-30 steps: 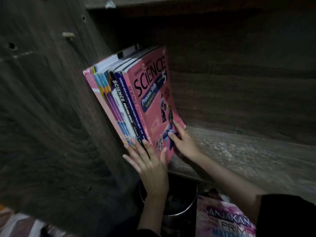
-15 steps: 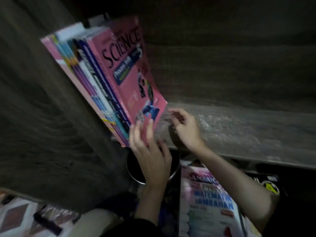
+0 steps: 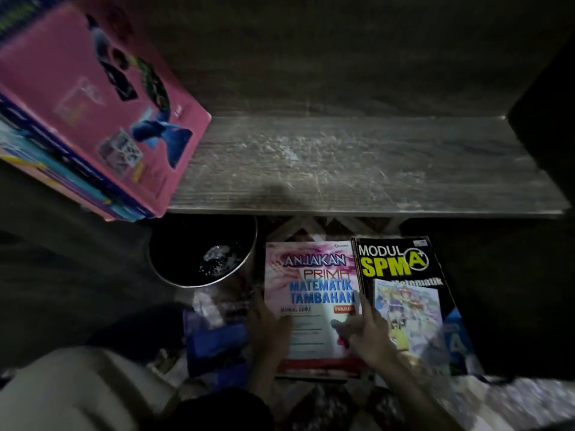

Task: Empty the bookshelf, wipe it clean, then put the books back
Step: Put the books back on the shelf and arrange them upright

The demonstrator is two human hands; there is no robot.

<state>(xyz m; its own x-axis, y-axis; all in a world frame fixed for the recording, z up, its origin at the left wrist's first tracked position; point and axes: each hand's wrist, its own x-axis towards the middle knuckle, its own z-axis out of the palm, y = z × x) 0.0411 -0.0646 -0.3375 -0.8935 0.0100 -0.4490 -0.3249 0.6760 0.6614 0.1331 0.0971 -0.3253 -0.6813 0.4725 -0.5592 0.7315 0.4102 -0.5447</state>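
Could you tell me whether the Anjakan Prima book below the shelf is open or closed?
Closed: the Anjakan Prima book shows its front cover, lying flat beside the Modul SPM book.

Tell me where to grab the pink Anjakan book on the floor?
I would take the Anjakan book by its two long side edges, one hand from each side. It lies flat, cover up, and the SPM book lies close beside its right edge, so fingers there must slide under.

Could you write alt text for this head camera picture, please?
A person's left hand and right hand touch the side edges of a pink and white maths workbook lying on the floor beside a black workbook. Above, pink paperback books lean at the left of a scuffed wooden shelf board.
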